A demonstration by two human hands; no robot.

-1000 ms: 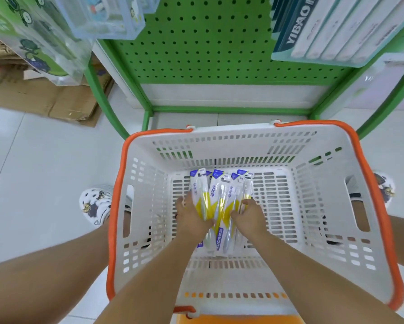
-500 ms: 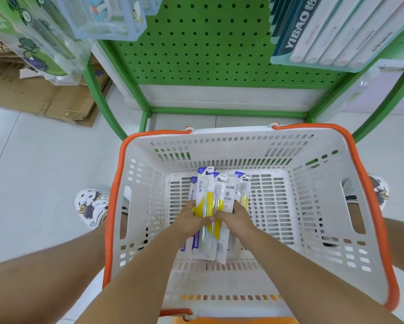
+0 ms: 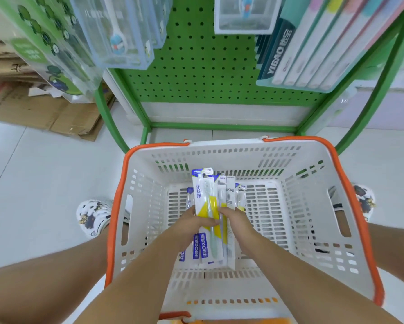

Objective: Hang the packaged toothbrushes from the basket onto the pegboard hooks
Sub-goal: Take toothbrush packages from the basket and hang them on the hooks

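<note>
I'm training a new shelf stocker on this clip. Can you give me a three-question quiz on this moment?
1. True or false: the toothbrush packs are already hanging on the green pegboard.
2. Which hands grip the packs? A) left hand only B) right hand only C) both
3. Fill in: the white basket has a rim coloured ____.

Key: 1 false, they are held over the basket; 2 C; 3 orange.

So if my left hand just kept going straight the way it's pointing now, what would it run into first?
Probably the far wall of the white basket. The left hand, gripping the toothbrush packs, points forward along them; depth is hard to judge from above.
</note>
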